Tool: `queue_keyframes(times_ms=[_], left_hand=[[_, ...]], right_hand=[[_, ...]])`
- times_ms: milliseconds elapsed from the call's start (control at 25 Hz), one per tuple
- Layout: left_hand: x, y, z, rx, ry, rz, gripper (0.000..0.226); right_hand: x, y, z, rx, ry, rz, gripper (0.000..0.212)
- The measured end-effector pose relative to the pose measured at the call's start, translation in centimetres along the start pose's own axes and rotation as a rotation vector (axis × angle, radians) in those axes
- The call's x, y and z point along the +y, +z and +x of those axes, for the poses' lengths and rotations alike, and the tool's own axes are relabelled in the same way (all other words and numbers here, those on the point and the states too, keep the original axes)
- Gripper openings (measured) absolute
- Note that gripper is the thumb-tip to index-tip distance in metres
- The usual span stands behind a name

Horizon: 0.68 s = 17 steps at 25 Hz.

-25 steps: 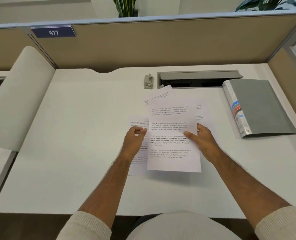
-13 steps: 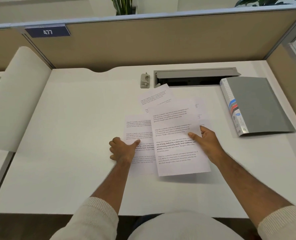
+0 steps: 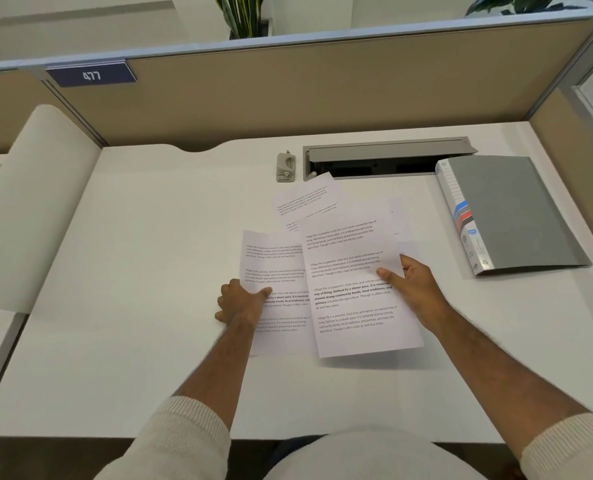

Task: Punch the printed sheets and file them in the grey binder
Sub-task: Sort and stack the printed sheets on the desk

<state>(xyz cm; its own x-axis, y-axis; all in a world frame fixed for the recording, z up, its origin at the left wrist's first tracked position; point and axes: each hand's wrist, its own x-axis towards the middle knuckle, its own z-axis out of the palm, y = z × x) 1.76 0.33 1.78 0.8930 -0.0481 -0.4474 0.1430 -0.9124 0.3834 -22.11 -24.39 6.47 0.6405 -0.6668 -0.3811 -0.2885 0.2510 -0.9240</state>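
Several printed sheets lie fanned on the white desk point(image 3: 142, 271). My right hand point(image 3: 414, 289) pinches the right edge of the top sheet point(image 3: 350, 278), thumb on the print, its near end lifted off the desk. My left hand point(image 3: 241, 303) grips the left edge of a lower sheet point(image 3: 274, 261), thumb on top. Another sheet point(image 3: 305, 199) pokes out behind them. A small grey hole punch point(image 3: 285, 167) stands at the back of the desk. The closed grey binder point(image 3: 509, 213) lies flat at the right, spine toward the sheets.
An open cable tray point(image 3: 385, 157) is set into the desk behind the sheets. Beige partition walls point(image 3: 322, 88) close the back and right side. A curved white panel point(image 3: 28, 202) stands at the left. The desk's near edge runs at my body.
My left hand slid left from the top sheet's edge to the lower sheet and took hold of it. The top sheet has tilted and shifted right in my right hand.
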Motion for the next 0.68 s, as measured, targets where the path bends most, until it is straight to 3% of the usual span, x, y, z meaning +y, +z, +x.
queue_keyframes(times_ms=[160,360,680], left_hand=[[-0.9,-1.5,0.5,-0.11,0.071,-0.279,0.035],[0.0,-4.9,-0.9,-0.18,0.166,-0.499,0.034],[2.2,-11.3,-4.9,-0.16,0.302,-0.729,0.027]], right_hand=[[-0.1,-0.1,0.0,0.018,-0.001,-0.011,0.034],[-0.6,0.2,-0.2,0.047,-0.01,0.009,0.031],[-1.4,0.4,-0.9,0.137,-0.087,-0.07,0.022]])
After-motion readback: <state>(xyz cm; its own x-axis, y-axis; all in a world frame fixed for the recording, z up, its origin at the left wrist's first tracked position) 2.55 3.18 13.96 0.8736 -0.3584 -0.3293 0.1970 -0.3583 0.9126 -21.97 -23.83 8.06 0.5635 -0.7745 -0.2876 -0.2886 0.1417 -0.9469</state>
